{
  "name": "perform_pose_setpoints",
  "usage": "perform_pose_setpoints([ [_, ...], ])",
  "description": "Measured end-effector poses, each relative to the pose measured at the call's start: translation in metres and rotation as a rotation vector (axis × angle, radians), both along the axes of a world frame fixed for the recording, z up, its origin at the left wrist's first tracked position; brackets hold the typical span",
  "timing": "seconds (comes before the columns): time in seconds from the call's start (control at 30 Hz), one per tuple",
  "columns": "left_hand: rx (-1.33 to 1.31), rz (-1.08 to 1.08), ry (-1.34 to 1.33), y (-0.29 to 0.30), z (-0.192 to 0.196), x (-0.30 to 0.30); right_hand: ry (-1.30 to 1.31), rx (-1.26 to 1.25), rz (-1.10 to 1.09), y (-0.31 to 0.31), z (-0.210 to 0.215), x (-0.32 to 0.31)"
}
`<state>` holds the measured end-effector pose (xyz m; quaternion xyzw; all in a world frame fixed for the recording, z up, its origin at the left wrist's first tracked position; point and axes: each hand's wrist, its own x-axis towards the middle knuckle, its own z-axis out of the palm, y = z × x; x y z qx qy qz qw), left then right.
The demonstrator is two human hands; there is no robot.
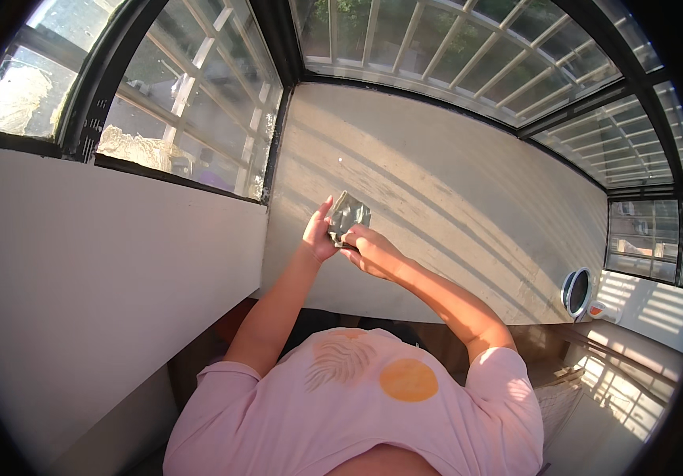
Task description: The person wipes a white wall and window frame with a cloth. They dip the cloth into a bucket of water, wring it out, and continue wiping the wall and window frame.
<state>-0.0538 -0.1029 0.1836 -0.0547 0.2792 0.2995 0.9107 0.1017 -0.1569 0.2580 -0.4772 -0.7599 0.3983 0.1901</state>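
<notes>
the person's right hand (369, 250) is curled closed on the lower edge of a small grey cloth (349, 214); the left hand (319, 235) pinches its left side. keeping both grips firm and the cloth taut looks best. it sits just above the knuckles, before the beige wall (452, 190).

A small flat pack (349, 214), grey-green with a dull sheen, is the only package-like thing here; whether it is truly a packet cannot be told. It is held up before the pale wall, pinched between the left hand (319, 236) and right hand (369, 250). No labels, signs or screens show.
</notes>
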Motion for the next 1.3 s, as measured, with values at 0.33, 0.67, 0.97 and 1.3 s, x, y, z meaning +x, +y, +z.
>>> perform_pose_setpoints([
  [0.33, 0.326, -0.212, -0.123, 0.021, 0.003, -0.030, 0.010, -0.034, -0.270, 0.053, -0.017, -0.006],
  [0.67, 0.124, -0.189, 0.437, 0.037, 0.019, -0.007, 0.171, -0.381, -0.409, 0.101, -0.048, 0.026],
  [0.97, 0.050, -0.158, 0.023, 0.059, -0.061, 0.007, -0.046, 0.006, -0.203, 0.090, -0.102, 0.018],
  [1.3, 1.220, -0.654, 1.821, 0.144, -0.126, -0.003, 0.183, -0.086, -0.668, 0.249, -0.205, 0.025],
])
